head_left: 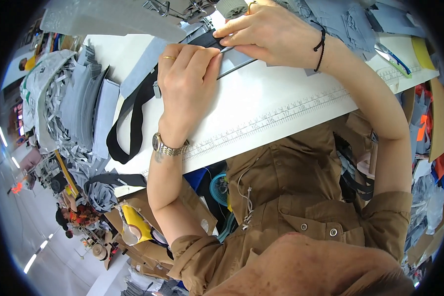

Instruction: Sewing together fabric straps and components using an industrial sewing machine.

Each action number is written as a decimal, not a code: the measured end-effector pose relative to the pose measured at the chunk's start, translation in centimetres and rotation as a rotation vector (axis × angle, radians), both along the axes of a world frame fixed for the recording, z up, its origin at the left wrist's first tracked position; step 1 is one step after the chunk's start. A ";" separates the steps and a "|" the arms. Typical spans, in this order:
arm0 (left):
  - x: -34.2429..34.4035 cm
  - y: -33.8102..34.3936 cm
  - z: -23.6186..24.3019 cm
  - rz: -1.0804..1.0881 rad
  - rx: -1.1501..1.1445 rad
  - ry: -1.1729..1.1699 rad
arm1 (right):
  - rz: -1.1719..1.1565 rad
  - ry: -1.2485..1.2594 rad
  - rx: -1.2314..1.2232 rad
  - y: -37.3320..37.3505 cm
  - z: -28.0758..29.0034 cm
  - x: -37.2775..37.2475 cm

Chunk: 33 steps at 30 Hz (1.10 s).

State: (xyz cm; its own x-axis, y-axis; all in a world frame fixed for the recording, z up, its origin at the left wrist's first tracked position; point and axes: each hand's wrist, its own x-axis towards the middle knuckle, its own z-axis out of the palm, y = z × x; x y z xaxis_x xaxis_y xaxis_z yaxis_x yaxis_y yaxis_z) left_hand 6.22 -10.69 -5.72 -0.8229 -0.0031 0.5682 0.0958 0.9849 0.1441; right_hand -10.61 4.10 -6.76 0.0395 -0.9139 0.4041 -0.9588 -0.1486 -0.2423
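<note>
My left hand (188,74) is closed, its fingertips pressed on black webbing (128,130) and the edge of a grey fabric piece (234,60). Opposite it, my right hand (271,35) pinches the same black webbing where it overlies the grey fabric. Both hands work just in front of the presser foot (207,22) of a sewing machine. From under my left hand the webbing runs left and drops in a loop on the white tabletop. A small grey clip-like piece (157,90) shows beside my left hand; its exact kind is unclear.
A printed ruler scale (261,123) runs along the table's front edge. Stacked grey fabric pieces (79,103) stand at left beside a bag of scraps (47,98). More grey pieces (348,29) and blue-handled thread snips (393,59) lie at right. Cardboard boxes (182,207) sit below.
</note>
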 end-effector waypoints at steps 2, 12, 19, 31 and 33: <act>-0.1 0.1 0.1 -0.007 -0.017 0.000 | -0.001 0.016 -0.018 0.0 -0.2 0.0; -0.3 -0.1 -0.6 -0.006 -0.031 0.027 | -0.027 0.061 -0.059 0.0 -0.3 0.2; 0.1 -1.0 1.6 -0.042 -0.215 0.071 | -0.015 0.027 -0.036 0.2 0.0 0.4; -0.8 -2.4 1.2 -0.103 -0.573 -0.085 | -0.040 0.027 -0.015 0.5 -0.2 0.3; -0.7 -2.5 1.1 -0.130 -0.564 -0.067 | -0.036 0.026 -0.034 0.6 -0.1 0.4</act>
